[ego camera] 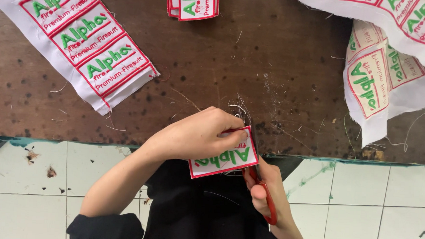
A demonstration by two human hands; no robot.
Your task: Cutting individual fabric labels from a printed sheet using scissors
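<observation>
My left hand (pixel 197 135) grips a white embroidered patch (pixel 225 160) with a red border and green lettering, held at the near edge of the dark wooden table (pixel 253 64). My right hand (pixel 269 189) is closed on the red handles of a pair of scissors (pixel 262 184), whose blades run up along the patch's right edge. Loose white threads lie on the table just above the patch.
A white fabric strip of uncut patches (pixel 82 37) lies at the upper left. A small stack of cut patches (pixel 193 3) sits at the top centre. More patch fabric (pixel 387 65) is heaped at the upper right. White floor tiles (pixel 37 183) show below the table edge.
</observation>
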